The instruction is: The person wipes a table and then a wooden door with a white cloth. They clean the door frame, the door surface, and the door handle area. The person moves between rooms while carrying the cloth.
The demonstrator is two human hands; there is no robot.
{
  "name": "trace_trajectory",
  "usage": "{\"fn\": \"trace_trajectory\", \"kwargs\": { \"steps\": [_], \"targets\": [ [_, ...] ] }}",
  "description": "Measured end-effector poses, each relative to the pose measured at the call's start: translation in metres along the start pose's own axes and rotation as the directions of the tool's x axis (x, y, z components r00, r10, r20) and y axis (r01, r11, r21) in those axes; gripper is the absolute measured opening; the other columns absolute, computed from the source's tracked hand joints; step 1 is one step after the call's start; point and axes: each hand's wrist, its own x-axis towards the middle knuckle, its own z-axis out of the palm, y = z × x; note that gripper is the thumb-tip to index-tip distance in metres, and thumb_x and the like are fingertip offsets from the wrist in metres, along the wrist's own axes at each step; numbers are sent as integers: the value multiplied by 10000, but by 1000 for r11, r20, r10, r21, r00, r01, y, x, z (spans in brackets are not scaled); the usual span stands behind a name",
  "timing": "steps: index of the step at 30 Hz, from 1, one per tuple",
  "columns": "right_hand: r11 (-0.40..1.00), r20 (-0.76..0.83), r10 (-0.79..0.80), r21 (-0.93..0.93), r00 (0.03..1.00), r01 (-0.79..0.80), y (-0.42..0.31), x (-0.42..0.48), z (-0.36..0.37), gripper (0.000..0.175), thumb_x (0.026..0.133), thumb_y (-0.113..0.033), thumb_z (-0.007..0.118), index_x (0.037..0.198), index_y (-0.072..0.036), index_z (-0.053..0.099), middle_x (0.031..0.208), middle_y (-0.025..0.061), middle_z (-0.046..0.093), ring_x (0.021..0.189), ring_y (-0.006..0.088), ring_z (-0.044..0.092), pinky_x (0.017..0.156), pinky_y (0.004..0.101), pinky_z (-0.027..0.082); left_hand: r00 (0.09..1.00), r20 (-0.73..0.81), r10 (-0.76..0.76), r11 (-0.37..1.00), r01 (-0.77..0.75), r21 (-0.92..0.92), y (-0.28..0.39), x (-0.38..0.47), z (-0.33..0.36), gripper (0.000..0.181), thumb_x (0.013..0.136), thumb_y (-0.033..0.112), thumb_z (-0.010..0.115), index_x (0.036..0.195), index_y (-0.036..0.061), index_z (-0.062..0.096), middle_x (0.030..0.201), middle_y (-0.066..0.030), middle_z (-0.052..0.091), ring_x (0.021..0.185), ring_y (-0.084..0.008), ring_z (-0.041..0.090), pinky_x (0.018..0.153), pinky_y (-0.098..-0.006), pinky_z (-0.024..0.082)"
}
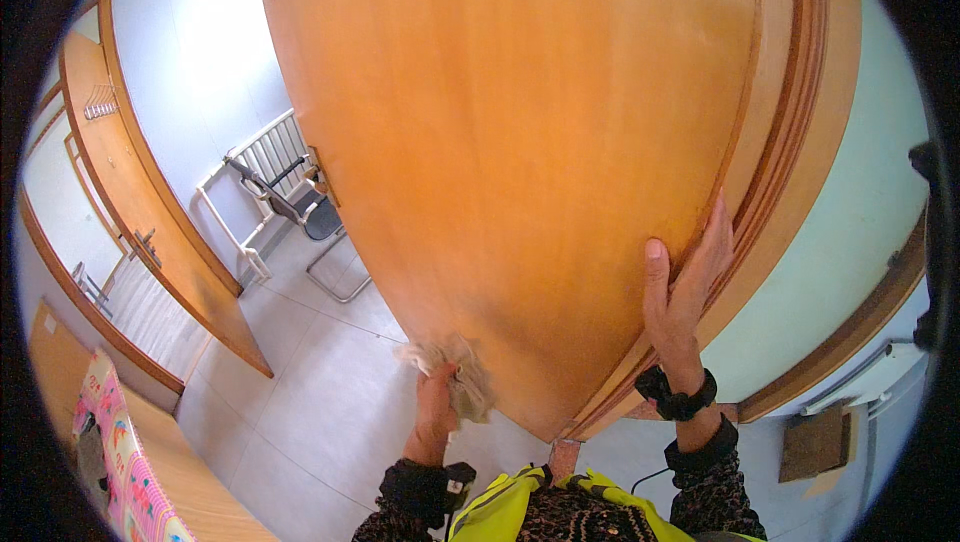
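Observation:
A large wooden door [510, 152] with an orange-brown finish fills the middle of the view. My left hand [439, 407] grips a crumpled beige cloth [469, 384] at the door's lower left edge; the cloth is slightly blurred. Higher up and to the right, my right hand [686, 287] rests with fingers spread where the door meets its moulded frame [780, 129]. Its thumb lies on the door's face, and nothing is held in it. A dark band circles the right wrist.
A second wooden door [150, 204] stands ajar at left. Near a white radiator [274, 148] is a black chair [319, 219] with a metal frame. A table [180, 459] with a pink patterned cloth [124, 452] occupies the lower left. A cardboard box [814, 444] sits at lower right.

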Motion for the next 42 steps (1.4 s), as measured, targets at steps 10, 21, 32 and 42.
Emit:
{"fn": "trace_trajectory", "kwargs": {
  "steps": [10, 21, 32, 42],
  "targets": [
    [997, -23, -69, -20, 997, 68, 8, -8, 6, 653, 842, -215, 521, 1327, 63, 185, 1362, 221, 263, 1228, 373, 262, 1009, 437, 187, 908, 101, 408, 856, -418, 304, 105, 17, 26, 314, 818, 117, 536, 1104, -2, 484, 969, -81, 571, 851, -177, 561, 722, -313, 478],
    [991, -61, -55, -127, 997, 47, 15, -12, 9, 671, 854, -331, 501, 1315, 67, 220, 1338, 248, 285, 1210, 396, 281, 1007, 460, 205, 703, -70, 708, 634, -589, 501, 244, -52, -60, 398, 802, 129, 605, 1164, 27, 473, 1057, -78, 551, 920, -184, 544, 778, -308, 460],
    [994, -218, 53, -87, 975, -74, 14, -16, 21, 632, 895, -380, 429, 1322, 47, 243, 1330, 242, 289, 1226, 373, 275, 1010, 443, 221, 297, -161, 941, 327, -686, 650, 364, -153, -118, 337, 821, 217, 566, 1099, 33, 522, 972, -73, 579, 848, -180, 570, 738, -292, 487],
    [990, -147, 29, -130, 989, -49, 12, -18, 20, 609, 886, -353, 439, 1305, 53, 264, 1321, 246, 297, 1200, 381, 293, 1006, 455, 215, 397, -193, 897, 442, -796, 414, 302, -8, -50, 321, 867, 326, 528, 1063, 72, 524, 890, -46, 578, 733, -133, 560, 616, -240, 480]
  ]
}}
